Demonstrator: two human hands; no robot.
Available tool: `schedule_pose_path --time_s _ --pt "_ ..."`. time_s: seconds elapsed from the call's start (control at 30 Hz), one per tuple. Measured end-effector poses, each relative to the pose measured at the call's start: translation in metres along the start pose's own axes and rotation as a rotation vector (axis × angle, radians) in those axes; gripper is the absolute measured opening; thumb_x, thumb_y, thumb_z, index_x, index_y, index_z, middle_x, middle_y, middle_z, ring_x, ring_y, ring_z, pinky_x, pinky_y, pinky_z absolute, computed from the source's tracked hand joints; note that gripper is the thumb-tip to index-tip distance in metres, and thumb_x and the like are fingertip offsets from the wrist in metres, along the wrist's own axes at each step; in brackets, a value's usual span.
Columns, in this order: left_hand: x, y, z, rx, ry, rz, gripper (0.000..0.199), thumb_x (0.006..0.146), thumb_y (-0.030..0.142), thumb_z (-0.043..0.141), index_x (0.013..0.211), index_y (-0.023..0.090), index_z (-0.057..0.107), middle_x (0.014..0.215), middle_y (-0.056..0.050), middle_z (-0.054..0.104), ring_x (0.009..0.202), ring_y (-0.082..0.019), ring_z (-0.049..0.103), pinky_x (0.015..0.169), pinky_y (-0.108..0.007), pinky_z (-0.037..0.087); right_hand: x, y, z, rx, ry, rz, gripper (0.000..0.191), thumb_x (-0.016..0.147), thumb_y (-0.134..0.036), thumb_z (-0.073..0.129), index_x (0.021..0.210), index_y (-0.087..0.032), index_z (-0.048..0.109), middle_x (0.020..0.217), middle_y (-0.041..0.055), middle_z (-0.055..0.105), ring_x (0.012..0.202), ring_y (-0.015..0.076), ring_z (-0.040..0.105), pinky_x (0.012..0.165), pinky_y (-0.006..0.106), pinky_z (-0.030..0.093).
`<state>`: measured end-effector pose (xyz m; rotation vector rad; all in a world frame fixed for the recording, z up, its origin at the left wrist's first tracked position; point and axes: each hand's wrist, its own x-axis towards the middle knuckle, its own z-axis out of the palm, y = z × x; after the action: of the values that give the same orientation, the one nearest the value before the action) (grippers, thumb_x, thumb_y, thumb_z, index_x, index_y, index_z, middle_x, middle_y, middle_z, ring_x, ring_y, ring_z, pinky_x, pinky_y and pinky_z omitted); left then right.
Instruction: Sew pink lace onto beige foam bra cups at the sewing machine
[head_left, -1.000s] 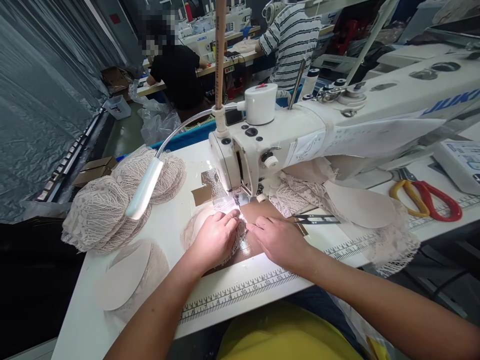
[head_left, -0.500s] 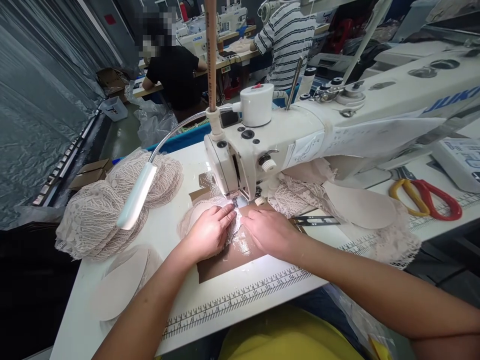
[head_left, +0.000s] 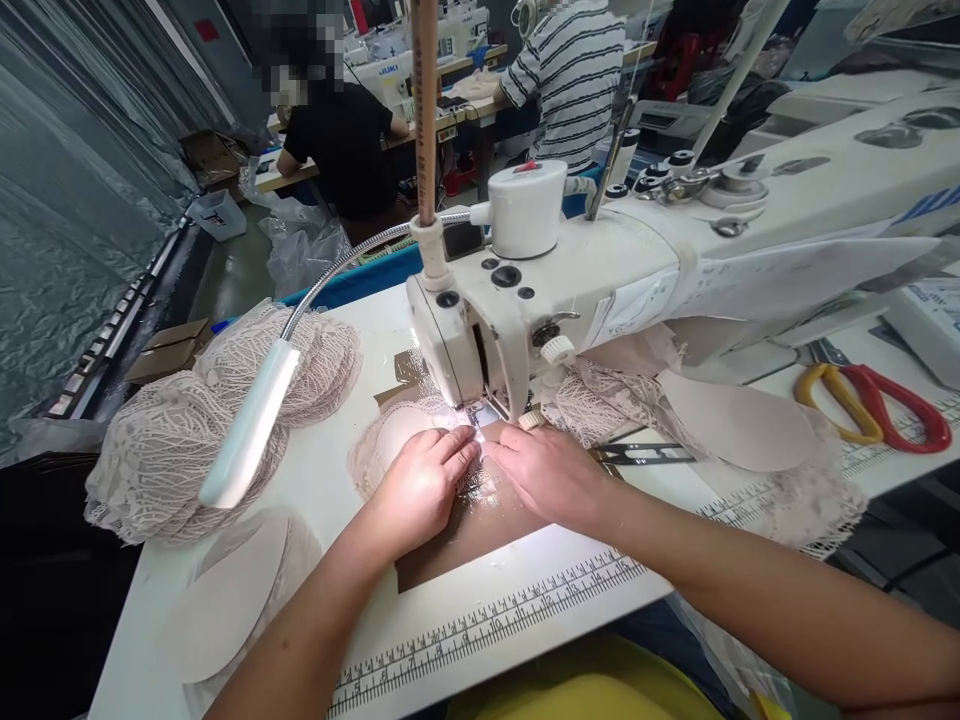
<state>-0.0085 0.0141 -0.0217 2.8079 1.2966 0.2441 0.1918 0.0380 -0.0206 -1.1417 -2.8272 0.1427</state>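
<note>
A white sewing machine stands over the table, its needle area brightly lit. Under the presser foot lies a beige lace cup piece, partly hidden by my hands. My left hand presses on this piece with fingers close together, fingertips just in front of the foot. From the other side my right hand pinches at the edge of the work, its fingertips almost meeting the left ones. What lies beneath the right fingers is mostly covered. Brown, shiny tape or card covers the bed under both hands.
Stacked lace pieces and smooth beige cups lie left, below a gooseneck lamp. Right are thread snips, another cup and red-and-yellow scissors. A printed ruler lines the front edge. Two people sit beyond.
The strip of light fabric between my hands shows less now, and my fingertips sit closer together near the foot. The whole view has shifted slightly and come nearer.
</note>
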Motion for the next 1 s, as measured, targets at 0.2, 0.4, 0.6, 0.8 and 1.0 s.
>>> schedule_pose_path --time_s 0.2,0.4,0.6,0.8,1.0 --pt "0.004 -0.014 0.001 0.007 -0.017 -0.004 0.044 0.084 0.007 0.044 0.125 0.014 0.055 0.129 -0.012 0.057 0.098 -0.025 0.053 0.085 -0.042 0.047 0.007 0.001 -0.001 0.01 0.007 0.024 0.029 0.085 -0.01 0.046 0.108 -0.017 0.063 0.089 0.0054 0.065 0.072 0.0154 0.053 0.056 0.029 0.029" --pt "0.01 -0.023 -0.002 -0.007 -0.014 -0.024 0.045 0.083 0.006 0.043 0.124 0.018 0.056 0.118 -0.012 0.062 0.093 -0.025 0.053 0.082 -0.043 0.045 0.01 0.003 0.003 -0.002 0.058 0.073 0.037 0.085 -0.012 0.045 0.117 -0.022 0.062 0.089 0.0047 0.067 0.068 0.0159 0.053 0.054 0.03 0.026" --pt "0.013 -0.028 -0.002 -0.028 -0.009 -0.062 0.043 0.085 0.009 0.044 0.125 0.019 0.055 0.115 -0.01 0.063 0.095 -0.025 0.053 0.083 -0.042 0.043 0.006 0.008 0.008 0.044 0.107 0.014 0.036 0.088 -0.015 0.044 0.117 -0.023 0.063 0.084 0.0028 0.067 0.064 0.0145 0.049 0.054 0.029 0.027" --pt "0.012 -0.03 0.001 -0.032 0.029 -0.062 0.044 0.084 0.009 0.044 0.126 0.019 0.053 0.119 -0.01 0.061 0.099 -0.026 0.052 0.086 -0.042 0.043 0.006 0.009 0.008 0.074 0.11 0.016 0.036 0.089 -0.017 0.043 0.117 -0.024 0.063 0.086 0.0029 0.066 0.063 0.0135 0.048 0.052 0.028 0.026" --pt "0.008 -0.024 -0.008 0.073 0.005 -0.169 0.035 0.089 0.022 0.041 0.12 0.014 0.056 0.115 -0.015 0.06 0.103 -0.028 0.054 0.086 -0.044 0.045 0.007 0.01 0.006 0.12 0.088 0.062 0.035 0.088 -0.017 0.042 0.113 -0.025 0.065 0.087 0.0045 0.066 0.07 0.0155 0.054 0.057 0.026 0.033"
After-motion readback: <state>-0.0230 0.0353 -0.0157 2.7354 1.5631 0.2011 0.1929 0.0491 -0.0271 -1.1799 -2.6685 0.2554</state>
